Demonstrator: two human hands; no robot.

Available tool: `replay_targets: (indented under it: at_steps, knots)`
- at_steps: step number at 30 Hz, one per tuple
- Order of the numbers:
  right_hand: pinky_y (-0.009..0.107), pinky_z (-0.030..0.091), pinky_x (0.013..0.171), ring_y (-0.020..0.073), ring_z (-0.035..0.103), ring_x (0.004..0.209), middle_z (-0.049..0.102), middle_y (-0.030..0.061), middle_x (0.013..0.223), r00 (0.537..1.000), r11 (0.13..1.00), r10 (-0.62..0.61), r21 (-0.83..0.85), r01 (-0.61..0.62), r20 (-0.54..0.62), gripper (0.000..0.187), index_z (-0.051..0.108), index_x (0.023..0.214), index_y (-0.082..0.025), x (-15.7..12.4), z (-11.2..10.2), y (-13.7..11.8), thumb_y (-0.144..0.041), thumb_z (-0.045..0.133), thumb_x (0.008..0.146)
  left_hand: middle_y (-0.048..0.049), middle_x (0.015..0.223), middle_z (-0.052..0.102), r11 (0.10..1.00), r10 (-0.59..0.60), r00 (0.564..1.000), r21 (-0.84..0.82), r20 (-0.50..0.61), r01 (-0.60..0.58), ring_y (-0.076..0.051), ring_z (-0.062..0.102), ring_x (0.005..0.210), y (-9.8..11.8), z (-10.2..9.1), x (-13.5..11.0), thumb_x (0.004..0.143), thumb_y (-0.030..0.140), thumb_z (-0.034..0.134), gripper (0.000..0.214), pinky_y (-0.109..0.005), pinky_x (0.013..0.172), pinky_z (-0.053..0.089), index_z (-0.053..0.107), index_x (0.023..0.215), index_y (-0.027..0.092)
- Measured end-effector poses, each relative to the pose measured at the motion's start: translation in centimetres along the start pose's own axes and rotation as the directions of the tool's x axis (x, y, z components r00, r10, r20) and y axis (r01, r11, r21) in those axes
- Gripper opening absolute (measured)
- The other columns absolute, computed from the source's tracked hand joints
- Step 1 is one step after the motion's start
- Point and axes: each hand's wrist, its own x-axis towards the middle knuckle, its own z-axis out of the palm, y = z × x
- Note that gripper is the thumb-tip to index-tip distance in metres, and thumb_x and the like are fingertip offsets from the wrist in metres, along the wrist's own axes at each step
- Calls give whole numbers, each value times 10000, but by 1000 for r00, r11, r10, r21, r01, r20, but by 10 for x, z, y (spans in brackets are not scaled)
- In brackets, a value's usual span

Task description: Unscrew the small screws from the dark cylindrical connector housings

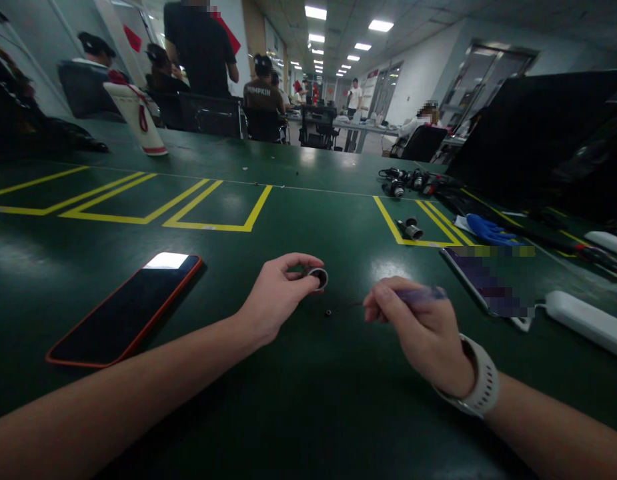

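Note:
My left hand (283,290) grips a small round metal part (318,277) between thumb and fingers, its ring-shaped opening facing me. To the right, my right hand (413,327) is closed around a screwdriver (421,294) with a see-through purplish handle. Its thin shaft points left, slightly blurred. Near the shaft's tip a tiny dark nut-like piece (328,313) lies on the green table (298,400), just below the metal part; I cannot tell whether the tip touches it. A pale watch sits on my right wrist.
A phone in an orange case (125,310) lies left, another phone (488,283) right, beside a white power strip (588,320). Metal fittings (413,230) sit in a yellow-taped box. Farther back are dark connectors (401,183), a blue glove (488,229) and a paper cup (138,120). Several people sit or stand beyond.

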Motion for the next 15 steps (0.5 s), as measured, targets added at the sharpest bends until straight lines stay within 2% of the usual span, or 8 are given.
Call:
replay_targets:
  at_steps: [2,4,8,15]
  knots:
    - [226,425,467,100,553,500,594,0,550,990,991,135,-9,-135,45,293,616,676,-158,4,1,5,-296,484,897,-25,879,680,1000,-18,1000,0,-13,18,-151,658,773,2,-1,1,679,123,666,303,-321,803,513,630,975,175]
    - [225,427,479,100,556,504,600,1,550,977,981,193,-15,-193,91,321,626,678,-151,6,4,10,-343,485,893,-26,926,669,1000,-26,1000,-15,-16,26,-143,652,789,3,-2,1,668,83,653,354,-306,804,514,621,1007,180]
    - [226,419,482,103,556,513,604,4,568,968,976,219,-35,-216,119,347,632,694,-148,6,7,16,-384,470,892,-43,999,646,999,-11,1000,-38,-26,10,-146,637,839,5,-1,2,642,68,674,382,-271,759,527,605,1005,162]
    - [228,415,495,107,569,544,611,6,598,963,978,206,-74,-196,175,344,623,710,-152,6,10,20,-384,456,900,-47,935,647,997,6,1000,-75,-11,-7,-145,627,826,5,0,2,648,64,674,293,-252,714,535,597,923,127]
